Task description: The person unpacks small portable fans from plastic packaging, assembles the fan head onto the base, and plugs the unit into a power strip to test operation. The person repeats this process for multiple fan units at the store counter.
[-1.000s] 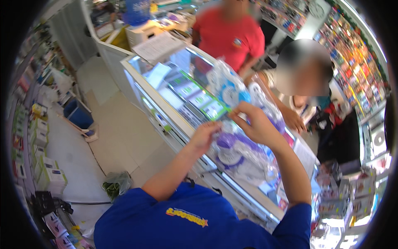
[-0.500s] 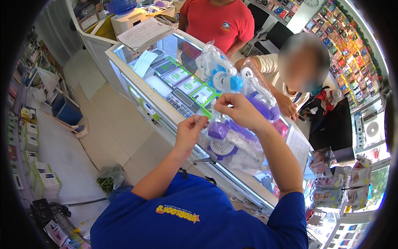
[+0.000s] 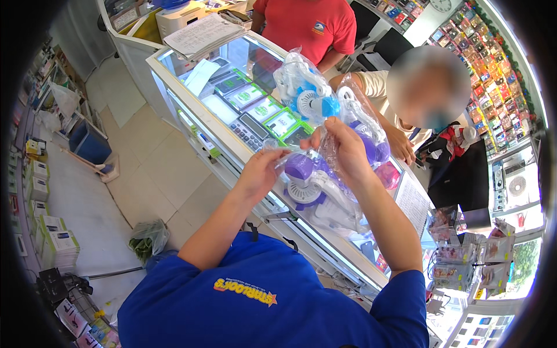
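Both my hands grip the clear plastic bag (image 3: 328, 149) around a purple-and-white clip fan (image 3: 304, 187) on the glass counter. My left hand (image 3: 262, 171) pinches the bag's edge on the left, next to the fan's purple cap. On the right, my right hand (image 3: 346, 152) has its fingers closed on the plastic higher up. The fan's white grille and clip show under the film. Just beyond my hands lies a bagged blue-and-white clip fan (image 3: 313, 104). To its right is another bagged purple-and-white fan (image 3: 364, 133).
The glass display counter (image 3: 168, 87) holds boxed phones and a calculator (image 3: 250, 130). Papers (image 3: 203, 36) lie at its far left end, a written sheet (image 3: 413, 203) at its right. Two people stand across it, one in a red shirt (image 3: 307, 29). A blue bin (image 3: 90, 142) stands at left.
My hands have spread the bag's plastic, and its film now stretches between them. My right hand has turned and come lower. The bagged fans beyond look unmoved.
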Tool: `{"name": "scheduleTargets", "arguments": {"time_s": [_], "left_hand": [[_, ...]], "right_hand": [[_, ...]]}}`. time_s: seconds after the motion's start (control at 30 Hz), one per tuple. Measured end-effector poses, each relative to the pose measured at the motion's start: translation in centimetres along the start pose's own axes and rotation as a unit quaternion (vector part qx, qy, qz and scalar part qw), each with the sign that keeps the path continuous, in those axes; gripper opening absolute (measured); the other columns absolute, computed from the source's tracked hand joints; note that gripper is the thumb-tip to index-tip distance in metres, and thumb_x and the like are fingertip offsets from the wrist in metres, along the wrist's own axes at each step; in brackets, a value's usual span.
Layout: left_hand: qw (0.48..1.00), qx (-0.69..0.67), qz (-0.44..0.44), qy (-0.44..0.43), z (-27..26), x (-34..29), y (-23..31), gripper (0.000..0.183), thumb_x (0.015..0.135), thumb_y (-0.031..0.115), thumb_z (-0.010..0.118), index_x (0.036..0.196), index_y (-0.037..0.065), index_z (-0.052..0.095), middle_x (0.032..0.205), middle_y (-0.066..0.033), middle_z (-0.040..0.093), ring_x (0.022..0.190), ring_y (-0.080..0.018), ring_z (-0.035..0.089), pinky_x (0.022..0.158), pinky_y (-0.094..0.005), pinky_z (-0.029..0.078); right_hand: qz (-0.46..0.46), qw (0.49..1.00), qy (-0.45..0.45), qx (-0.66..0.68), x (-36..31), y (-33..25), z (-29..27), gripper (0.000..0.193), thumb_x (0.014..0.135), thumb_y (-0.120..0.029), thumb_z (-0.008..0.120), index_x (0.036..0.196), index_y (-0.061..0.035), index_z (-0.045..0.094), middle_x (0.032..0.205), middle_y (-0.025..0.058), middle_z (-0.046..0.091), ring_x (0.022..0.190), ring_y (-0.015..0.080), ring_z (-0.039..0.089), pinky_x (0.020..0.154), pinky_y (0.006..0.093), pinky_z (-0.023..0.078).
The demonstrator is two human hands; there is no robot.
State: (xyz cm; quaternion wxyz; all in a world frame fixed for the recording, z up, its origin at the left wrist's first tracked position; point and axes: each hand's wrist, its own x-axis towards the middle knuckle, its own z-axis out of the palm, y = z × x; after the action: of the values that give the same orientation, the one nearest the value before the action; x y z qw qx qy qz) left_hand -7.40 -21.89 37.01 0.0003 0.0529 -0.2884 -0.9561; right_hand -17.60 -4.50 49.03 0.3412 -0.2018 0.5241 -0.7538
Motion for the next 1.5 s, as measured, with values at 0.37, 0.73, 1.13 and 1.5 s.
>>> {"name": "scheduleTargets", "arguments": {"time_s": [0.37,0.73,1.13,1.5], "left_hand": [[0.964,-0.196,-0.033,-0.177,-0.6,3.1,-0.5,0.028,0.108,0.029,0.057,0.086,0.012,0.058,0.093,-0.0016,0.063,0.106,-0.0189,0.063,0.099,-0.0351,0.05],[0.991,-0.091,-0.007,-0.095,0.4,1.5,0.5,0.021,0.112,0.026,0.057,0.108,0.006,0.064,0.096,-0.0001,0.061,0.093,-0.0134,0.056,0.09,-0.0291,0.047],[0.988,0.011,-0.11,-0.104,0.1,1.5,3.3,0.025,0.106,0.013,0.067,0.13,0.006,0.068,0.096,0.0034,0.068,0.086,-0.0063,0.065,0.081,-0.024,0.055],[0.996,-0.005,-0.014,0.091,2.2,1.4,0.4,0.016,0.101,0.022,0.077,0.107,0.006,0.075,0.082,0.0022,0.067,0.075,-0.007,0.06,0.071,-0.0231,0.049]], "right_hand": [[0.02,0.991,0.085,-0.104,-0.3,-0.3,0.8,0.017,0.102,-0.011,0.072,0.111,0.0031,0.071,0.09,0.008,0.07,0.081,0.0168,0.067,0.08,0.0294,0.053],[-0.002,0.941,0.105,-0.323,1.0,0.4,1.8,0.02,0.091,-0.004,0.076,0.108,0.0073,0.078,0.09,0.0105,0.078,0.076,0.0126,0.071,0.069,0.0271,0.057],[-0.042,0.898,0.073,-0.432,1.0,0.6,2.6,0.018,0.087,-0.005,0.077,0.101,0.005,0.08,0.086,0.0134,0.079,0.076,0.0145,0.074,0.07,0.0297,0.058],[0.009,0.919,0.036,-0.391,0.1,-0.4,2.3,0.023,0.09,-0.013,0.081,0.105,0.0051,0.081,0.093,0.012,0.081,0.086,0.0138,0.075,0.077,0.0316,0.058]]}}
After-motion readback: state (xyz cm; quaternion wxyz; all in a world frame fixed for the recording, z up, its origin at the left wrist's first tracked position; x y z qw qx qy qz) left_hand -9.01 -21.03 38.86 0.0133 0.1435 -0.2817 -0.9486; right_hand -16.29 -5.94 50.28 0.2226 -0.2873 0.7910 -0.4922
